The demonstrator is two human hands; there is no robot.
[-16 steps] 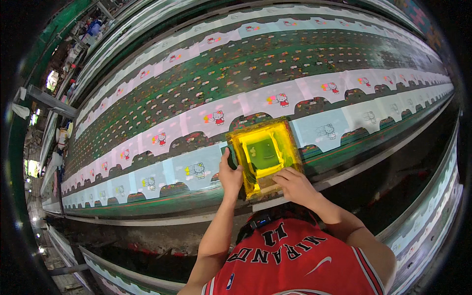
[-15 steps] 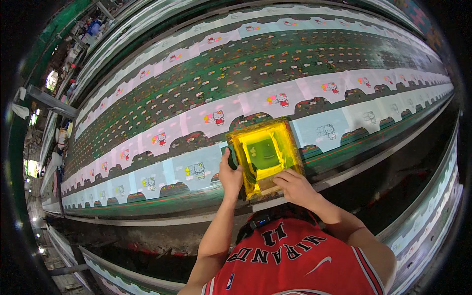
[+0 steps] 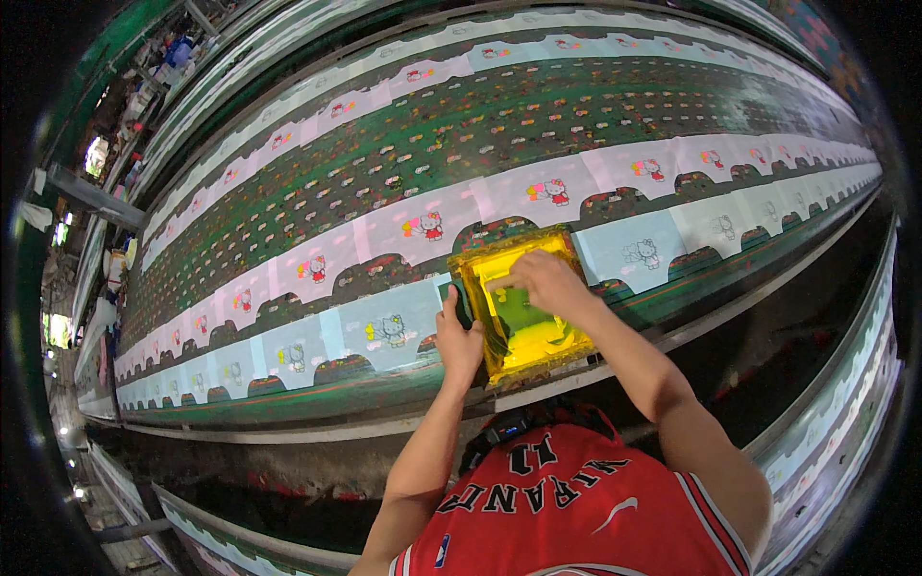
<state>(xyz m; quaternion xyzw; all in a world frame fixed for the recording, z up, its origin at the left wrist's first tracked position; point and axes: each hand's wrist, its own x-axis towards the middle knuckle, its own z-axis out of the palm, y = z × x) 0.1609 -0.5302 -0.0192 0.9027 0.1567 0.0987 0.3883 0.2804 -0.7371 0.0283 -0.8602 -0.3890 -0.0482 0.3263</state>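
A screen printing frame point(image 3: 526, 369), smeared yellow with a green mesh, lies on the row of light blue fabric pieces nearest me. My left hand point(image 3: 459, 338) grips its left edge, thumb toward the frame. Over the far part of the mesh, my right hand point(image 3: 549, 281) is closed on a squeegee, now mostly covered by the fingers. Yellow ink lies along the mesh borders. To the left is a light blue fabric piece point(image 3: 360, 328) with a cartoon cat and yellow balloons; the light blue piece point(image 3: 615, 252) to the right shows a cat outline with no yellow.
The long green printing table point(image 3: 384, 389) curves across the view. Beyond the blue row runs a row of pink pieces point(image 3: 394, 213) with coloured cats. More fabric rows lie at the far side. Another table with fabric point(image 3: 845, 403) stands at lower right. A metal beam point(image 3: 96, 195) juts in at left.
My right hand has moved from the near side of the frame to its far side with the squeegee. My left hand stays at the frame's left edge.
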